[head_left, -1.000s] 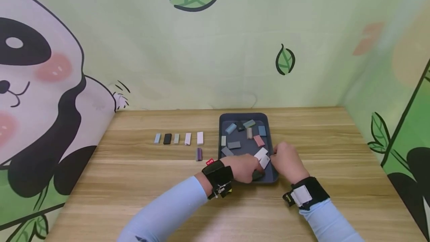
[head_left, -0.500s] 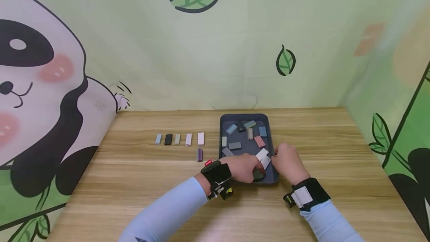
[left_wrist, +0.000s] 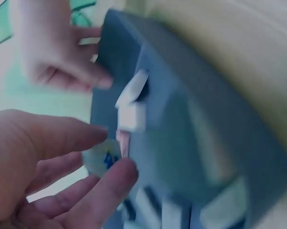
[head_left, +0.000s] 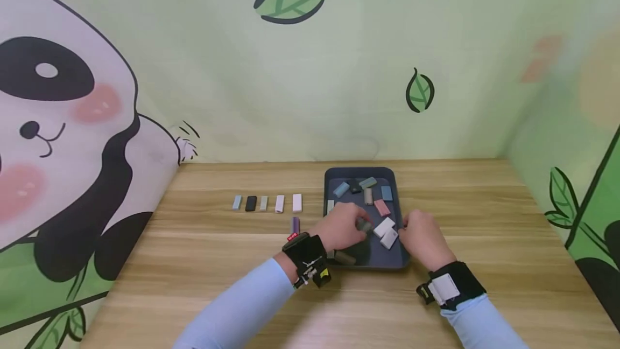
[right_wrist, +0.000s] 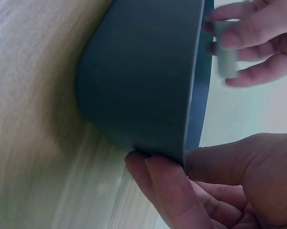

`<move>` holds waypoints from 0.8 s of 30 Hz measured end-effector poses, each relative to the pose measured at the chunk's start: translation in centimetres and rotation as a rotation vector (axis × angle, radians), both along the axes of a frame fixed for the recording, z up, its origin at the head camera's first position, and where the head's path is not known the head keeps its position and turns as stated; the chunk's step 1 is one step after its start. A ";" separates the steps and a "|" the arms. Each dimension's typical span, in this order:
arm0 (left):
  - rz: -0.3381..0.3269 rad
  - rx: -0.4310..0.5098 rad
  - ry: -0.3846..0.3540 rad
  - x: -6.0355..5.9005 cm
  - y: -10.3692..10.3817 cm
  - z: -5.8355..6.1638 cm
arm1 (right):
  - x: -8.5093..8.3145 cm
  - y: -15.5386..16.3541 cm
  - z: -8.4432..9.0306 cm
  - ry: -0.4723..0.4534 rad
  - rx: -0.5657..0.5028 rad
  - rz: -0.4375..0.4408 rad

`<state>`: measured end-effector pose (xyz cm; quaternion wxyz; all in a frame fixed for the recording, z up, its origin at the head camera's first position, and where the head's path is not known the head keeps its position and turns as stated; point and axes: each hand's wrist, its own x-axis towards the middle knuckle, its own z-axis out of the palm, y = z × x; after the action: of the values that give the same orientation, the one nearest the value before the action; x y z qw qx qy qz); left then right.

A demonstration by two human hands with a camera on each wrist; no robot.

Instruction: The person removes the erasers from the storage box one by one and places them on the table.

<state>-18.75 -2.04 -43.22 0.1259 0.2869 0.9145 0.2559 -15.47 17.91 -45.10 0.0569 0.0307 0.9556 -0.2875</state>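
Note:
My left hand (head_left: 339,226) pinches a small pale grey-green block (left_wrist: 101,157) between thumb and fingers, over the dark blue tray (head_left: 360,170). A blue mark shows on the block's end in the left wrist view. On the tray's right side, my right hand (head_left: 426,236) grips the rim, thumb at the inner side and fingers against the outer wall (right_wrist: 138,81). Two white blocks (head_left: 384,226) overlap inside the tray between the hands. A pink block (head_left: 382,208) lies just beyond them. Below my left hand is a dark olive block (head_left: 345,257), and that hand hides part of the tray.
Left of the tray, a row on the wooden table (head_left: 213,284) holds a light blue block (head_left: 237,202), a black block (head_left: 250,203) and several pale ones. A purple block (head_left: 295,224) lies nearer, partly behind my left wrist. More blocks fill the tray's far end.
My left hand has risen from the tray's near right part and moved left and away with the grey-green block in its fingers. The right hand stays at the rim. The head view has shifted slightly.

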 end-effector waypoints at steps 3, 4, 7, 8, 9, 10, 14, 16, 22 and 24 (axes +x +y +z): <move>0.097 0.066 0.023 -0.9 -1.8 0.7 | 0.1 0.2 0.0 -0.003 0.000 -0.005; 0.140 0.087 0.026 -1.2 -2.7 0.9 | 0.1 0.2 0.0 -0.003 -0.001 -0.004; 0.303 0.141 0.016 -1.9 -5.7 1.4 | 0.1 0.2 0.0 0.000 -0.001 0.003; 0.358 0.156 0.013 -2.1 -6.7 1.4 | 0.1 0.1 0.1 0.003 0.000 0.006; 0.405 0.166 0.027 -2.2 -7.8 1.3 | 0.1 0.1 0.1 0.002 0.000 0.007; 0.450 0.169 0.032 -2.3 -8.8 1.2 | 0.1 0.1 0.0 0.002 0.002 0.008; 0.582 0.125 0.078 -2.3 -12.0 0.2 | 0.1 0.2 0.0 0.001 0.004 0.010; 0.627 0.083 0.089 -2.0 -13.0 -0.4 | 0.1 0.3 -0.1 0.001 0.004 0.010; 0.694 0.022 0.035 -1.2 -14.3 -1.8 | 0.1 0.1 0.0 0.001 -0.002 0.008; 0.699 0.007 0.034 -1.0 -14.5 -2.0 | 0.2 0.0 0.0 0.004 -0.004 0.011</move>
<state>-19.78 -16.51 -45.18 0.0144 -0.0392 0.9586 0.2818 -15.31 17.88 -45.07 0.0564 0.0249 0.9553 -0.2891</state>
